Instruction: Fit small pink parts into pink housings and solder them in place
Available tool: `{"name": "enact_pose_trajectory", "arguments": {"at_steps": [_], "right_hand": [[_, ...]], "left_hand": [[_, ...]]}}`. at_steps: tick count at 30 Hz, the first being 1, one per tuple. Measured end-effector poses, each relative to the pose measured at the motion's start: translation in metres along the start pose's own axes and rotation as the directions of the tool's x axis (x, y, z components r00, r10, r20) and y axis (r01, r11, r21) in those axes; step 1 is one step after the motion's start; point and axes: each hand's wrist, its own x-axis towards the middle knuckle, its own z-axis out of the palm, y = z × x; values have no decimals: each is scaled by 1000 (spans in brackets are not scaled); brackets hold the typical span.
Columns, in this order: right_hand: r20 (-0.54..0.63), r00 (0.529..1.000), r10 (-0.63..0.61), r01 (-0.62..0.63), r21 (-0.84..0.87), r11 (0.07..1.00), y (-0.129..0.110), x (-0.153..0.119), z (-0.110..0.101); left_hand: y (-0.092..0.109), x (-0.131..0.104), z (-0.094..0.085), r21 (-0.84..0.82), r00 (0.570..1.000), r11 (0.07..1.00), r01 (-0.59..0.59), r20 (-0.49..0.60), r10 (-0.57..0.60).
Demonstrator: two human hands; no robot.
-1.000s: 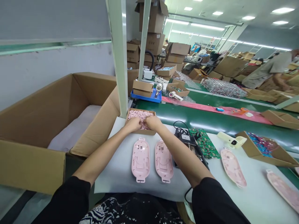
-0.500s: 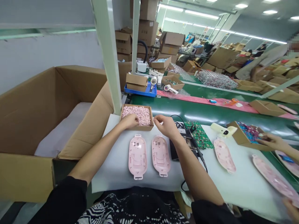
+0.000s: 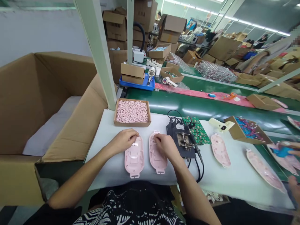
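Two pink plastic shells lie side by side on the white table mat. Over the top of the left shell (image 3: 134,161) is my left hand (image 3: 124,140), its fingers pinched together. My right hand (image 3: 165,145) reaches over the upper part of the right shell (image 3: 158,159), also with closed fingertips. Whatever either hand pinches is too small or hidden to make out. Behind them stands a cardboard box (image 3: 132,124) filled with small pink pieces (image 3: 132,111).
Right of my hands are a black device (image 3: 185,139) with cables and green circuit boards (image 3: 199,131). More pink shells (image 3: 220,150) and a box of coloured wires (image 3: 248,129) lie farther right, near another person's hand (image 3: 294,148). A large carton (image 3: 77,125) stands left.
Both my hands have moved from the box of pink pieces toward me, onto the tops of the two shells. The view has shifted a little. At the right, the other person's hand now holds something blue.
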Motion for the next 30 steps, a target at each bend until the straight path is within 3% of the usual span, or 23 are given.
{"name": "enact_pose_trajectory", "arguments": {"at_steps": [5,13,17,20,24,30], "right_hand": [[35,998,56,-53,-90,994,-2,3,2],[10,999,51,-48,-197,979,-7,3,6],[-6,998,67,-67,-230,971,-5,-1,3],[-26,999,29,-35,-232,972,0,-5,-6],[-52,996,-74,52,-335,941,6,-9,-18],[35,998,-48,58,-415,908,6,-9,-12]], "left_hand": [[-21,-16,7,49,1000,999,18,-5,-18],[-31,-19,-6,71,999,997,37,-16,-36],[-48,-30,-16,200,999,979,51,-9,-50],[-61,-39,-22,299,992,948,112,22,-124],[-69,-48,-23,310,990,941,138,-26,-137],[-74,-56,-18,333,992,936,117,2,-124]]}}
